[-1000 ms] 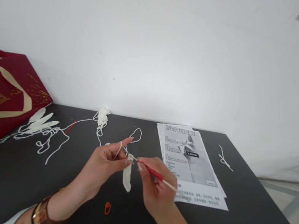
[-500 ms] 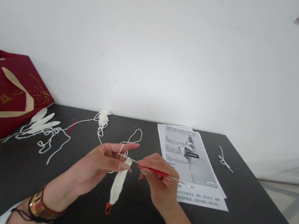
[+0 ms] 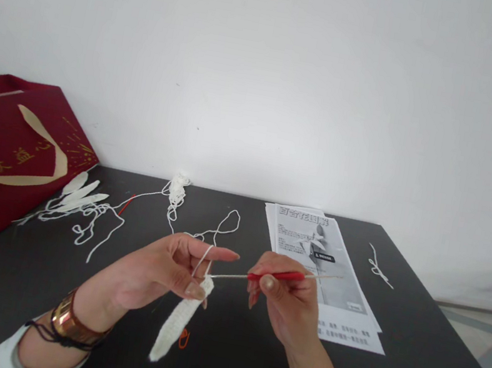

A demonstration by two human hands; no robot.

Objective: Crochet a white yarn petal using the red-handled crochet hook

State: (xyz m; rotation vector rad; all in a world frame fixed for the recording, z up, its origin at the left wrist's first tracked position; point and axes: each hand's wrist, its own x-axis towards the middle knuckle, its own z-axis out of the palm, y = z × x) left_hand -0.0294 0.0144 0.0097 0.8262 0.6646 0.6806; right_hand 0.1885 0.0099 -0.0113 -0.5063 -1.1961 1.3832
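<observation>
Between thumb and fingers, my left hand [image 3: 171,269] pinches the upper end of a white crocheted strip [image 3: 177,326], which hangs tilted down to the left. White yarn [image 3: 203,258] loops over its outstretched index finger. My right hand [image 3: 285,299] grips a crochet hook [image 3: 282,275] by its red handle. The hook's thin metal tip meets the top of the strip, where the stitch is too small to make out. Close to the strip's lower part is an orange stitch marker [image 3: 184,338]; whether it is attached cannot be seen.
A bunch of white yarn [image 3: 177,189] lies by the wall. Several finished white petal-shaped pieces [image 3: 82,196] with loose tails lie beside a dark red bag [image 3: 1,166] at the left. Printed sheets [image 3: 351,291] and a knotted yarn scrap [image 3: 376,269] are at the right.
My right hand has moved right and turned the hook, its handle now tilting up. The strip has swung its lower end to the left, away from the orange marker. The view has shifted slightly.
</observation>
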